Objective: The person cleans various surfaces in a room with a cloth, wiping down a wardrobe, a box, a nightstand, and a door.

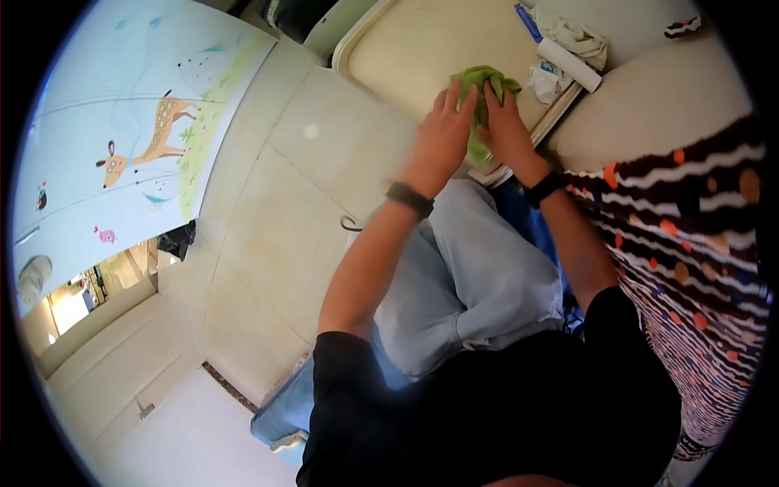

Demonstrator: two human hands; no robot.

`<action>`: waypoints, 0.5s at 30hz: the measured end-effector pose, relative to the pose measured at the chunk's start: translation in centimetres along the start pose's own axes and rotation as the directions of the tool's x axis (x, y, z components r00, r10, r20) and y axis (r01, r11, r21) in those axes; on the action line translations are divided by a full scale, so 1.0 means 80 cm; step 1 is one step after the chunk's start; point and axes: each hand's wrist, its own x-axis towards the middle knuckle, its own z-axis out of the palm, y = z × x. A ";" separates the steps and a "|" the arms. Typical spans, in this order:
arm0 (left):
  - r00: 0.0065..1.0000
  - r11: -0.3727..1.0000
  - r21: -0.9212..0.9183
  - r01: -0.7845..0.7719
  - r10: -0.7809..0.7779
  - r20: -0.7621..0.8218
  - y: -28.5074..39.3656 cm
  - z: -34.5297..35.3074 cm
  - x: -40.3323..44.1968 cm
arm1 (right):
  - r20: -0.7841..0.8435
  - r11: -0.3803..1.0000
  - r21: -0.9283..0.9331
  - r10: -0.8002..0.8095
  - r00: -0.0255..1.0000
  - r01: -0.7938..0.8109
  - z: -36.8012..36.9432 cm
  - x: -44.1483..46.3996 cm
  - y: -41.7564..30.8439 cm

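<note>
A crumpled green cloth (472, 79) lies at the near edge of a cream tabletop (398, 49) with a raised rim. My left hand (442, 138) is on the cloth's left side, its fingers bent over the fabric. On the other side, my right hand (507, 134) grips the cloth with its fingertips pressed into the folds. Both hands are close together, and part of the cloth hangs between them near the rim. Each wrist wears a dark band.
A white roll (570, 65), a blue pen (527, 23), crumpled whitish cloth (578, 39) and a small crumpled wrapper (547, 83) lie at the tabletop's right. Patterned fabric (682, 235) is at my right. A deer-printed panel (154, 134) stands left, beyond the tiled floor (284, 187).
</note>
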 end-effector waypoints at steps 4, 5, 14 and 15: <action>0.999 0.998 -0.056 -0.007 0.010 0.048 -0.035 0.038 0.021 | 0.026 0.998 0.043 0.037 0.999 -0.038 0.001 0.009 -0.009; 0.996 0.996 -0.074 0.042 -0.036 0.083 -0.043 0.039 0.021 | 0.023 0.998 0.048 0.041 0.999 -0.043 0.009 0.016 -0.008; 0.989 0.996 0.018 0.087 -0.084 -0.124 -0.152 0.041 0.097 | -0.024 0.991 0.117 -0.055 0.998 0.058 0.054 0.150 -0.034; 0.989 0.997 0.013 0.072 -0.070 -0.129 -0.160 0.046 0.112 | -0.038 0.995 0.084 -0.048 0.998 0.051 0.056 0.162 -0.028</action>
